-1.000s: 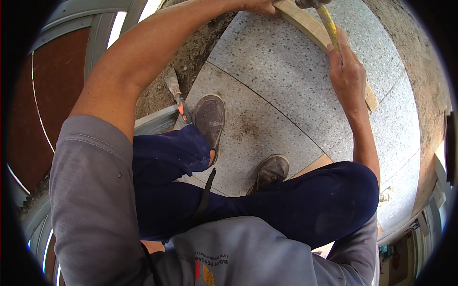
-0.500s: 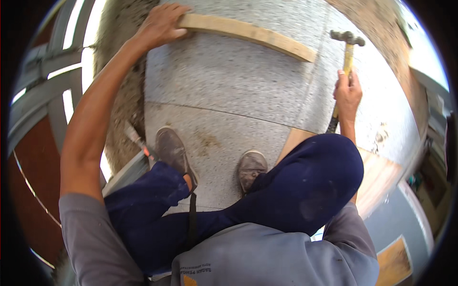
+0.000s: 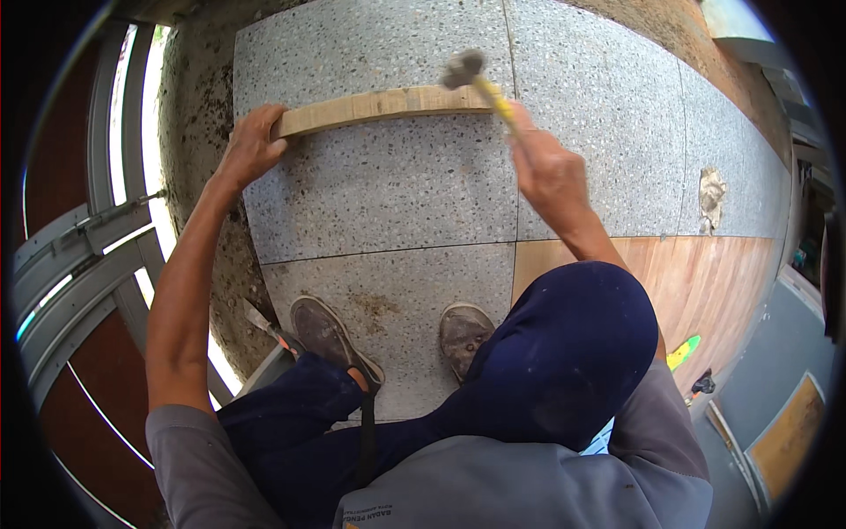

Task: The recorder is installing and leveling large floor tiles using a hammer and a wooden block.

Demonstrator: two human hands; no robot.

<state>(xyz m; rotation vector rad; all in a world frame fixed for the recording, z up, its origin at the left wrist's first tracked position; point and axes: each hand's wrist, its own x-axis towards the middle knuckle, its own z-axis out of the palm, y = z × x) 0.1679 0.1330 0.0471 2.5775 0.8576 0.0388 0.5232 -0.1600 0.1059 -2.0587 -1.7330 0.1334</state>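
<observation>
A: Talk me through it from the left; I'm only on the remote feed.

B: Left hand (image 3: 254, 145) is clamped on the left end of the wood bar (image 3: 388, 104), thumb on the near side, fingers curled over; good hold, I'd leave it there but tuck the fingertips well clear of the strike line.

A: Scraper (image 3: 258, 317)?

B: Lower, beside the left shoe (image 3: 326, 333); not in my way, I'd ignore it.

A: Bar seating?

B: Lies crosswise on the speckled tile (image 3: 388, 189), right end just beside the tile joint (image 3: 515, 189); I can't tell whether its whole underside touches, so I'd press it flat first; a rocking bar would probably load one edge.

A: Hammer (image 3: 495, 101)?

B: Head is over the right part of the bar, blurred; I can't tell if it's touching; I'd want the face square to the wood, short even taps, nothing landing on bare tile.

A: Right hand (image 3: 553, 172)?

B: Fingers closed round the handle; I'd use a loose wrist, modest swing; pale crumpled lump (image 3: 712, 196) farther right is well apart, no hazard.
</observation>
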